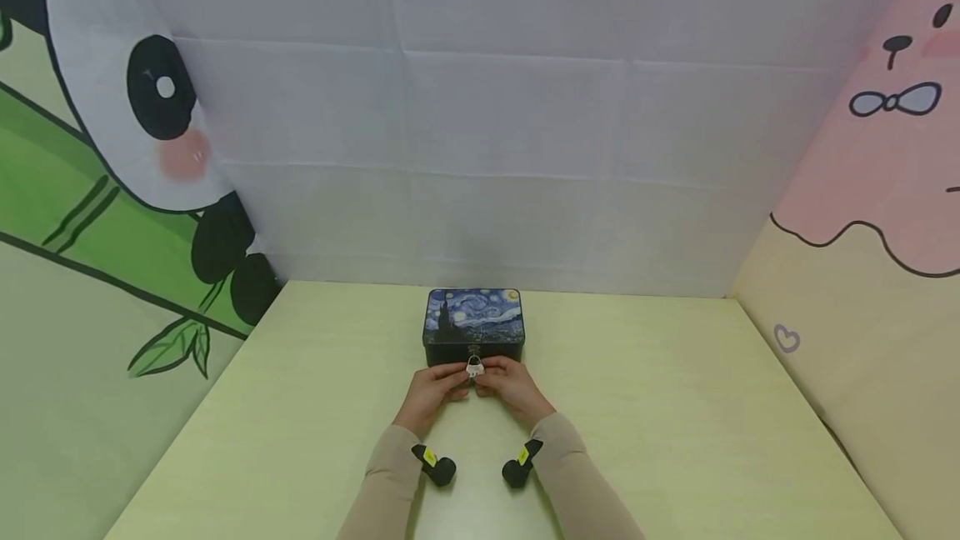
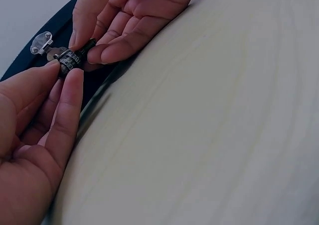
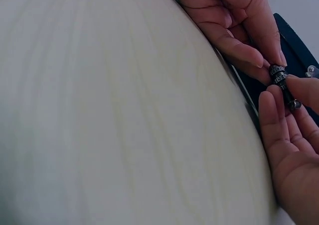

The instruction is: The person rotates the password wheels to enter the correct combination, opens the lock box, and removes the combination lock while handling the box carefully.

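Note:
A dark tin box (image 1: 474,319) with a swirling blue night-sky picture on its lid stands at the far middle of the table, lid down. From the metal clasp (image 2: 42,43) on its front hangs a small combination padlock (image 2: 71,60) with rows of number dials. My left hand (image 1: 431,397) pinches one end of the padlock between thumb and fingertips. On the other side, my right hand (image 1: 517,390) pinches it too, its thumb near the dials (image 3: 279,76). The fingers partly cover the lock, and I cannot read which digits are lined up.
The pale wooden table (image 1: 675,407) runs up to a white cloth backdrop (image 1: 510,123) just behind the box. Printed cartoon panels stand at left and right. A black wrist camera (image 1: 442,471) is strapped to each sleeve.

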A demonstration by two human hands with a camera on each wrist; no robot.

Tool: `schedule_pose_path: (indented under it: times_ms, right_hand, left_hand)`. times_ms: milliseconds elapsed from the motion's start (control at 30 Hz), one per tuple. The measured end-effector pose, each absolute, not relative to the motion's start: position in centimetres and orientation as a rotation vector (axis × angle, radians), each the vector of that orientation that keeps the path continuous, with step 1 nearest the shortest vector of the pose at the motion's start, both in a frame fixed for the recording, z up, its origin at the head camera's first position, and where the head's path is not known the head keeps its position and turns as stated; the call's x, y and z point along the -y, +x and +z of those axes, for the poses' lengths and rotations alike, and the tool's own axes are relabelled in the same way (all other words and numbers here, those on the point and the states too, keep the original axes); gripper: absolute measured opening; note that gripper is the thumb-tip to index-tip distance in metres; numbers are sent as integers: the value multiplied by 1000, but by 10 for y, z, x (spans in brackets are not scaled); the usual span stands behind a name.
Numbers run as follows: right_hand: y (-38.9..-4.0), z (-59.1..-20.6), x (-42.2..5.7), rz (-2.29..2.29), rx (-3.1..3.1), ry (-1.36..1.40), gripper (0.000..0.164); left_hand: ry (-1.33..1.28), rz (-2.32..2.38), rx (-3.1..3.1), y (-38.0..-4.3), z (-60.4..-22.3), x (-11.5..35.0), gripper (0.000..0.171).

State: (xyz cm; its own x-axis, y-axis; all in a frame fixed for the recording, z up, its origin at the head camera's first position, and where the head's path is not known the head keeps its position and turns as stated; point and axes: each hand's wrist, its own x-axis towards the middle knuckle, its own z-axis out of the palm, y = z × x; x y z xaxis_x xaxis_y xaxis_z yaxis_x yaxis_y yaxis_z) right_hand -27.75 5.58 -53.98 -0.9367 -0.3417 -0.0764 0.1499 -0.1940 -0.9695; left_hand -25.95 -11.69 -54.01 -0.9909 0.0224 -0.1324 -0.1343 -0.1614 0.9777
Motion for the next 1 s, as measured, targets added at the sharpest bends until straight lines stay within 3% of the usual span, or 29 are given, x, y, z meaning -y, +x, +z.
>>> schedule_pose_path:
  times_ms: [1000]
  right_hand:
    - [-276,-541,-57,-2199,-1742,-235,38]
  left_hand:
    - [-90,2316,-1949,-262,-545,119,32]
